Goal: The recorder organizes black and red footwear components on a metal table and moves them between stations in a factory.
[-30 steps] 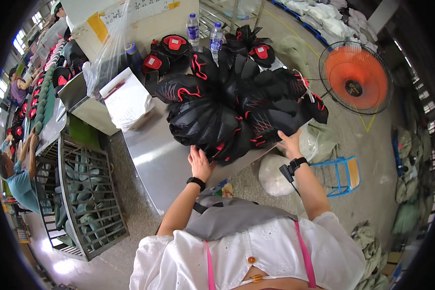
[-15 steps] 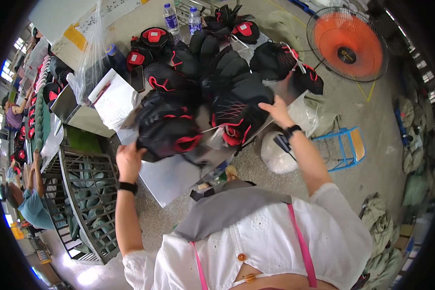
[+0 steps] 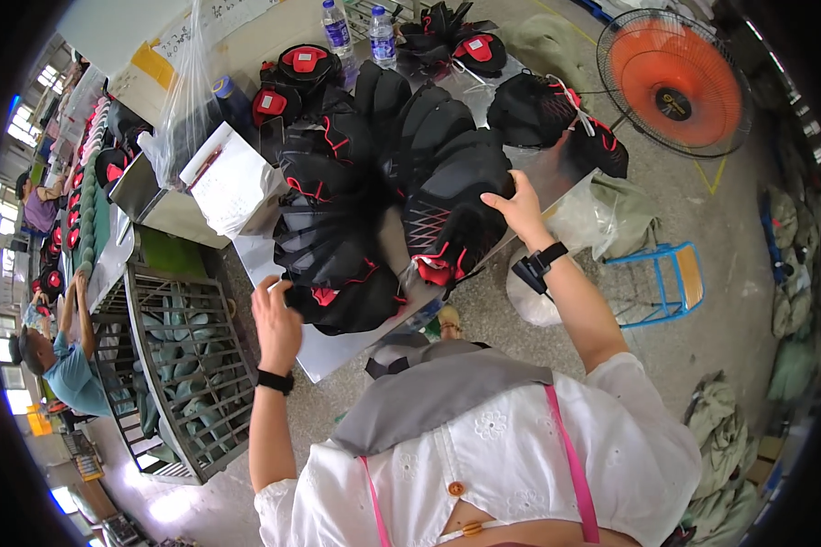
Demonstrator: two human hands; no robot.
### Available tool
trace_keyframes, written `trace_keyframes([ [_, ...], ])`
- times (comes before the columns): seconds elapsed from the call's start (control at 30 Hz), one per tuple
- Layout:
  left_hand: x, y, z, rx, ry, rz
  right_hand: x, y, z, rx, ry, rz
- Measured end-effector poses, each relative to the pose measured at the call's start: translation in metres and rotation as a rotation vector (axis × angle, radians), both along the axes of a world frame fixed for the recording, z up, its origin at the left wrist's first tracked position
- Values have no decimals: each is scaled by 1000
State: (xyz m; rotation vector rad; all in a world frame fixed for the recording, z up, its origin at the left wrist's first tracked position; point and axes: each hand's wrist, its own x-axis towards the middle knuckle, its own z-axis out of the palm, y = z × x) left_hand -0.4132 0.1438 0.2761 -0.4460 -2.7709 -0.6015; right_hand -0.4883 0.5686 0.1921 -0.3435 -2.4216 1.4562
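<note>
Now the left bundle (image 3: 328,246) of black-and-red shoe uppers lies fanned on the table (image 3: 315,351), where half a second ago it tilts up; its near end rests apart from the right bundle (image 3: 452,191). The left hand (image 3: 278,328), gripping earlier, curls loosely beside it, contact unclear. The right hand (image 3: 524,216) stays spread at the right bundle's right edge.

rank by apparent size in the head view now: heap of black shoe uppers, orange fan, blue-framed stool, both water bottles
1. Heap of black shoe uppers
2. Orange fan
3. Blue-framed stool
4. Left water bottle and right water bottle: look alike, unranked
</note>
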Motion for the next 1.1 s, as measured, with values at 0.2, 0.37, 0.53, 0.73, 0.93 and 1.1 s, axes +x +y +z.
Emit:
trace_keyframes([
  [0.2, 4, 124, -27, 373, -427, -396, -6, -25, 0, -91, 71, -9],
  [0.37, -35, 121, -75, 145, -974, -183, -14, -29, 10, 37, 177, 90],
  [0.53, -44, 94, -72, 546, -1073, -263, -41, 31, -35, 20, 27, -31],
  [0.73, -44, 105, -105, 275, -851, -383, -14, -19, 10, 262, 118, -60],
  [0.93, -52, 105, -112, 563, -1231, -296, 64, -86, 33, 444, 523, 282],
  [1.1, -48, 105, -118, 720, -1120, -375, 103, -122, 3, 41, -178, 549],
])
